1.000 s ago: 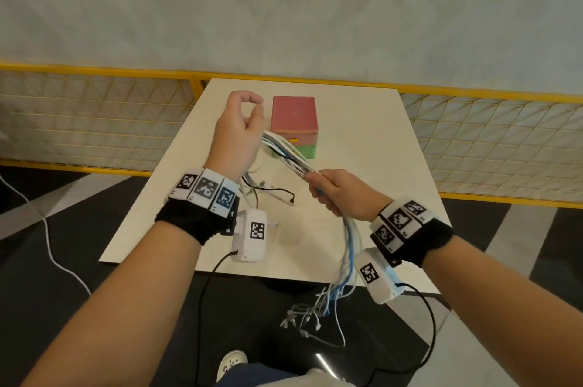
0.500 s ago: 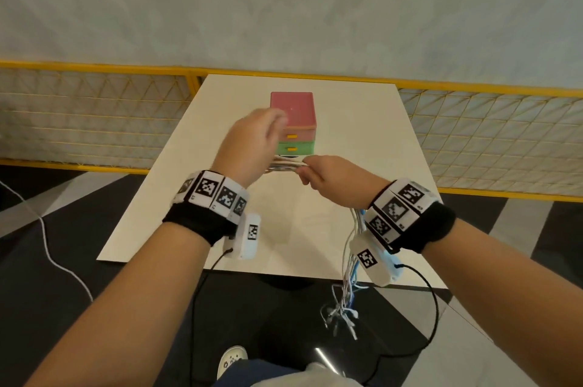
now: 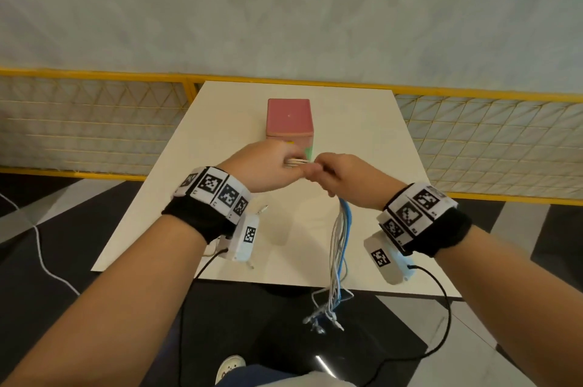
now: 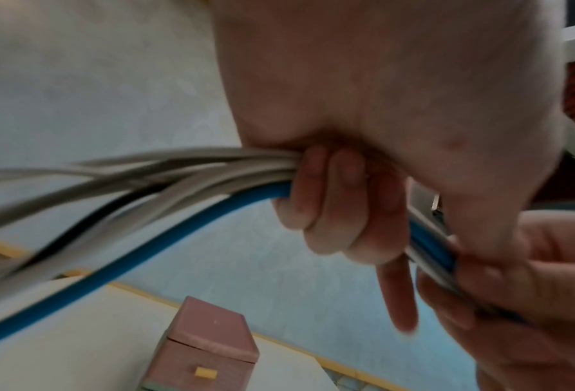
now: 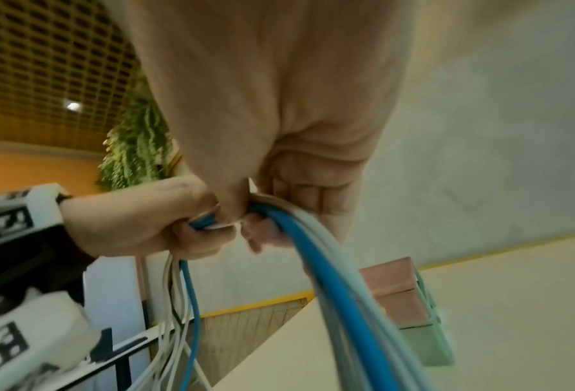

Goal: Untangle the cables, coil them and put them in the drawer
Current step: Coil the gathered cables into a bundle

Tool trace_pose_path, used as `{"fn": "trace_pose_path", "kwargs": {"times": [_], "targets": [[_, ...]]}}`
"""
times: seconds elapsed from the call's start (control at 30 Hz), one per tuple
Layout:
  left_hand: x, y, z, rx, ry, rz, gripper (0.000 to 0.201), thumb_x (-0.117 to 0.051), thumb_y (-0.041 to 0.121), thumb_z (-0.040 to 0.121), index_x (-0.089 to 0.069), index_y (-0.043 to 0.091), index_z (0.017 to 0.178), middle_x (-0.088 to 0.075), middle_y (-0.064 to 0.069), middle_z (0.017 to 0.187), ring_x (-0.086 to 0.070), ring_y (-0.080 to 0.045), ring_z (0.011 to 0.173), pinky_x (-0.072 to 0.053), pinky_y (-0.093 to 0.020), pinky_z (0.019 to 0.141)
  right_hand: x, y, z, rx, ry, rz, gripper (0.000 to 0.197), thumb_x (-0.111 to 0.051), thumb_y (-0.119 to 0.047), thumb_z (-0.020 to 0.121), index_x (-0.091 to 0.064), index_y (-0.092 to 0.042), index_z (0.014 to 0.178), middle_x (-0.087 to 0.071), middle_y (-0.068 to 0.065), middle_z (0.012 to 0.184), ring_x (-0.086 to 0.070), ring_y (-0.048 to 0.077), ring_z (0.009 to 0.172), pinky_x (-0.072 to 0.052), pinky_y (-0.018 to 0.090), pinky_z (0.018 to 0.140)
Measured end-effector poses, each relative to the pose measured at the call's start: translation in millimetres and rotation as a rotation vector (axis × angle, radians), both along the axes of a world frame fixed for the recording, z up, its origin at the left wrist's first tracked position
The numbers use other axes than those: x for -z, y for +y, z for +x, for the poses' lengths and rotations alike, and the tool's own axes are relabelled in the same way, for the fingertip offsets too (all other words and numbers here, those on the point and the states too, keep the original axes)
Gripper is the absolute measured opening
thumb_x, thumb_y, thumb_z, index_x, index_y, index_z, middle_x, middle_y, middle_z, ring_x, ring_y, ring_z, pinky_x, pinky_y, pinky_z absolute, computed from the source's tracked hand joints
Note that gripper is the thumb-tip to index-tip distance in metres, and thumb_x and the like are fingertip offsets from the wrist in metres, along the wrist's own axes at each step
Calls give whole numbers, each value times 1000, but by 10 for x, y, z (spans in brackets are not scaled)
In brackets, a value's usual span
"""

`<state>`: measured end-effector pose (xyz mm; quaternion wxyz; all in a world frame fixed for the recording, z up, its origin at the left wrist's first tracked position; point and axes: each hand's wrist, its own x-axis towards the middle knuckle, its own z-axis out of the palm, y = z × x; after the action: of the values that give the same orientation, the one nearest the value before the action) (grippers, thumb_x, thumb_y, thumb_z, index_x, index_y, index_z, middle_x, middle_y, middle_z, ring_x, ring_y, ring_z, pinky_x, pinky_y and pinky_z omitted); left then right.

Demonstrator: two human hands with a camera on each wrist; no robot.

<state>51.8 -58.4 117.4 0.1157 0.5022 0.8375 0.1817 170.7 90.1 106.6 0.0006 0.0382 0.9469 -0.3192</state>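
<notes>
A bundle of white, grey, blue and black cables runs between my two hands, held above the cream table. My left hand grips it with curled fingers. My right hand pinches the same bundle right beside the left hand, the two nearly touching. The loose ends hang past the table's near edge. The small drawer box, pink on top and green below, stands shut just behind my hands; it shows too in the wrist views as drawer box and drawer box.
A yellow-railed mesh fence runs behind and beside the table, with a pale wall beyond. A thin white cord lies on the dark floor at the left. Black leads hang from my wrist cameras.
My left hand came down and right from its raised spot until it met my right hand. The bundle has been drawn up, so its hanging ends are shorter.
</notes>
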Motion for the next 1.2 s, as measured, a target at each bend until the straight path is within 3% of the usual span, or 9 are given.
{"fn": "trace_pose_path", "kwargs": {"times": [0.2, 0.33, 0.47, 0.6, 0.73, 0.83, 0.93, 1.07, 1.2], "targets": [[-24, -31, -71, 78, -28, 57, 41, -45, 50, 98, -64, 21, 118, -69, -1, 101, -63, -19, 93, -49, -38, 82, 6, -63, -51, -65, 169, -35, 8, -40, -12, 100, -44, -14, 106, -41, -14, 76, -49, -4, 64, -35, 13, 61], [-172, -64, -152, -54, -108, 384, 37, -44, 46, 100, -66, 18, 109, -65, 5, 83, -59, -4, 76, -45, -29, 68, 53, -80, -160, 0, 166, -164, 12, -30, -6, 99, -31, -18, 101, -45, 4, 80, -47, 17, 70, -39, 24, 66], [-435, -74, -198, -139, -216, 651, 27, -47, 34, 102, -50, 29, 75, -45, 12, 56, -47, 5, 48, -32, -12, 50, 150, -215, -342, 49, 221, -227, 6, -27, -6, 100, -29, -11, 103, -43, -3, 82, -53, 17, 71, -45, 15, 67], [-649, -150, -414, -247, -383, 878, 35, -46, 52, 95, -46, 28, 69, -38, 13, 50, -35, -5, 45, -30, -25, 49, 342, -292, -512, 17, 176, -234, 11, -27, -7, 100, -35, 0, 103, -41, 1, 80, -48, 18, 69, -52, 32, 74], [-820, -277, -595, -248, -416, 1003, 34, -43, 38, 102, -44, 22, 72, -33, 13, 48, -28, -6, 43, -26, -20, 43, 505, -330, -600, 14, 121, -220, 8, -27, 1, 98, -32, -4, 93, -38, 7, 82, -46, 30, 72, -47, 15, 69], [-870, -354, -693, -257, -422, 1081, 33, -44, 37, 101, -45, 21, 72, -33, 14, 45, -27, -4, 41, -26, -18, 42, 568, -242, -678, 88, -17, -116, 12, -30, -5, 99, -39, 1, 103, -46, 11, 90, -51, 33, 80, -42, 29, 75], [-899, -432, -781, -252, -414, 1111, 33, -45, 37, 100, -45, 22, 71, -32, 13, 46, -26, -5, 41, -25, -19, 42, 613, -44, -806, 151, -91, -13, 10, -36, -4, 95, -42, -10, 91, -49, 9, 90, -47, 29, 85, -37, 41, 81], [-904, -488, -856, -209, -391, 1104, 32, -44, 35, 102, -45, 22, 72, -33, 13, 46, -27, -5, 42, -26, -18, 44, 463, 245, -977, 276, -235, 542, 28, -43, -31, 98, -55, -11, 116, -48, 10, 119, -44, 33, 112, -37, 43, 91], [-799, -461, -946, -199, -395, 1023, 33, -42, 35, 103, -45, 21, 73, -34, 13, 47, -28, -6, 43, -27, -18, 44, 335, 433, -1138, 404, -340, 147, 14, -46, -15, 97, -55, -5, 92, -60, 13, 79, -61, 25, 66, -49, 31, 64]]}}
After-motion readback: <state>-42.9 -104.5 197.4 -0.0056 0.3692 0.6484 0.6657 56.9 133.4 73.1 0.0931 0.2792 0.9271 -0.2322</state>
